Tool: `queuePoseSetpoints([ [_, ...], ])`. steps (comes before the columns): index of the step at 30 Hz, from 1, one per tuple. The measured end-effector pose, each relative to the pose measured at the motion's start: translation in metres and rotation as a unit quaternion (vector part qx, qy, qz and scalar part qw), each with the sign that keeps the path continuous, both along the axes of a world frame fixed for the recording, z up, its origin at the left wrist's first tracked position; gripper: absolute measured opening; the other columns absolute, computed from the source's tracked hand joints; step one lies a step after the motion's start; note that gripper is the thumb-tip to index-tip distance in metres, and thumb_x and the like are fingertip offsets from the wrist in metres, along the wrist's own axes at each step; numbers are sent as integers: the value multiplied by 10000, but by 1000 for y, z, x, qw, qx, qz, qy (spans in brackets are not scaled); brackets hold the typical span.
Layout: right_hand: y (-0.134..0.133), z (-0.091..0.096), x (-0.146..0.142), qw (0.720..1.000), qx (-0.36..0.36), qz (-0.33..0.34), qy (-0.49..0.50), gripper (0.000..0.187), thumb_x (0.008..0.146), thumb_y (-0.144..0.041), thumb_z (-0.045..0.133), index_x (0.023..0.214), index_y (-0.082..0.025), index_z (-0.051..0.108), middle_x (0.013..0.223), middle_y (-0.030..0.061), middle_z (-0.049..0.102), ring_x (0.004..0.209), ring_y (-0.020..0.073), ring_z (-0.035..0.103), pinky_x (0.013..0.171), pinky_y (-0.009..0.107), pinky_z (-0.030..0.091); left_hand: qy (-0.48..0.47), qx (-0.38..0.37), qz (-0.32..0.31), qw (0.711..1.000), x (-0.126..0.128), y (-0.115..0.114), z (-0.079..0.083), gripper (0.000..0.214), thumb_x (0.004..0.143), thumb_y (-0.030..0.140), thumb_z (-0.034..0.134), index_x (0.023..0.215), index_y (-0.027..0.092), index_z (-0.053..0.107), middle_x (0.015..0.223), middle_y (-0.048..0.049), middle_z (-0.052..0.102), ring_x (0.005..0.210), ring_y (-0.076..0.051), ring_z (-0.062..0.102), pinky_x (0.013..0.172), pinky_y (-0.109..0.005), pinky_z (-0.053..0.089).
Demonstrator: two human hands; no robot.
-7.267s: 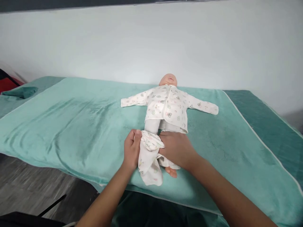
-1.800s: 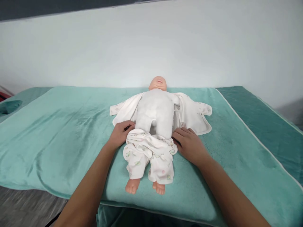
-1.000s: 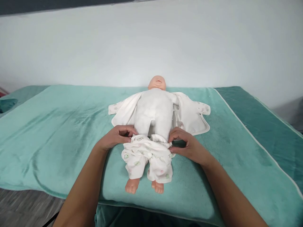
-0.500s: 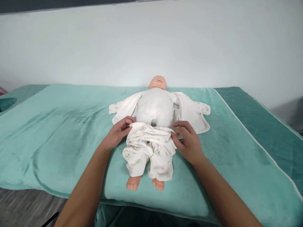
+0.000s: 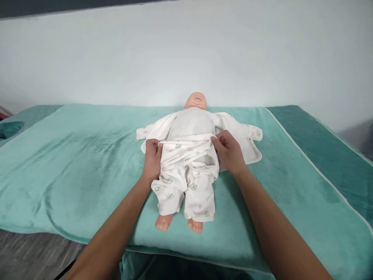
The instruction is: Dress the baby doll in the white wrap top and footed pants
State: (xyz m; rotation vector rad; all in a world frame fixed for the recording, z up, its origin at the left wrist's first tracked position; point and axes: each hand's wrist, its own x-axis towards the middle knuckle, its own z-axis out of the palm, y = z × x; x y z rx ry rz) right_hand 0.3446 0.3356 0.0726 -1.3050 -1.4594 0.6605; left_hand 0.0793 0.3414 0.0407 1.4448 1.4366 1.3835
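Note:
A baby doll (image 5: 196,102) lies on its back, its feet towards me. Patterned white baby trousers (image 5: 200,192) cover its legs, with both feet showing below the cuffs. My left hand (image 5: 152,160) pinches the waistband at the left side, and my right hand (image 5: 229,151) pinches it at the right. Between the two hands the waistband is stretched across the doll's belly. Around the doll's arms is a white baby jacket (image 5: 247,147), spread wide at the front so that the white torso (image 5: 192,122) shows.
A light green blanket (image 5: 72,167) covers the table under the doll, over a darker green cover (image 5: 326,144) at the right. Behind the table rises a white wall (image 5: 186,50). Grey flooring (image 5: 32,252) shows at the lower left.
Both hands have moved up towards the doll's chest with the waistband. The trousers now reach higher over the belly, and the bunched cloth at the top has straightened out.

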Motion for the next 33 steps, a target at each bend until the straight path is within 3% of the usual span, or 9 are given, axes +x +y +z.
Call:
queuePoseSetpoints([
  [6, -10, -11, 11, 978, -118, 148, 87, 321, 891, -555, 634, 879, -238, 582, 736, -35, 544, 678, 143, 474, 621, 278, 388, -98, -115, -95, 984, -5, 0, 13, 306, 858, 480, 658, 980, 236, 519, 744, 43, 571, 594, -114, 504, 549, -238, 407],
  [10, -16, -8, 16, 960, -152, 218, 90, 278, 797, -426, 757, 908, -226, 598, 841, -22, 626, 798, 167, 568, 728, 300, 468, -152, -145, -115, 971, -10, -2, 20, 301, 816, 480, 691, 891, 207, 591, 761, 2, 657, 678, -156, 613, 605, -269, 486],
  [14, -17, -4, 14, 947, -175, 248, 99, 276, 749, -334, 789, 920, -211, 611, 885, -13, 652, 834, 179, 595, 777, 326, 492, -158, -174, -176, 956, -12, -6, 22, 376, 750, 432, 767, 1030, 197, 679, 856, -49, 736, 781, -223, 689, 630, -312, 538],
  [19, -20, -3, 12, 947, -175, 223, 154, 284, 728, -354, 803, 871, -206, 609, 842, -11, 635, 770, 153, 562, 658, 271, 451, -130, -176, -192, 957, -10, -13, 29, 479, 690, 448, 821, 1082, 189, 729, 896, -83, 763, 876, -289, 715, 705, -385, 585],
  [25, -23, -4, -3, 951, -161, 174, 196, 383, 750, -469, 785, 756, -227, 488, 669, -69, 480, 582, 92, 348, 517, 227, 280, -49, -100, -169, 979, -6, -17, 40, 525, 530, 515, 899, 925, 196, 768, 947, -103, 765, 1132, -381, 646, 907, -444, 570],
  [28, -23, -4, -11, 949, -162, 168, 211, 416, 750, -507, 777, 755, -237, 461, 661, -72, 448, 581, 99, 336, 520, 237, 277, -21, -75, -178, 981, -8, -15, 37, 531, 551, 546, 883, 940, 202, 769, 1009, -113, 755, 1221, -400, 599, 961, -454, 550],
  [33, -22, -6, -16, 954, -144, 144, 220, 364, 764, -507, 759, 838, -244, 518, 748, -50, 530, 673, 134, 451, 612, 269, 383, 14, -49, -211, 976, -13, -14, 30, 454, 688, 476, 836, 1044, 207, 752, 1111, -102, 734, 1243, -372, 606, 1034, -441, 512],
])
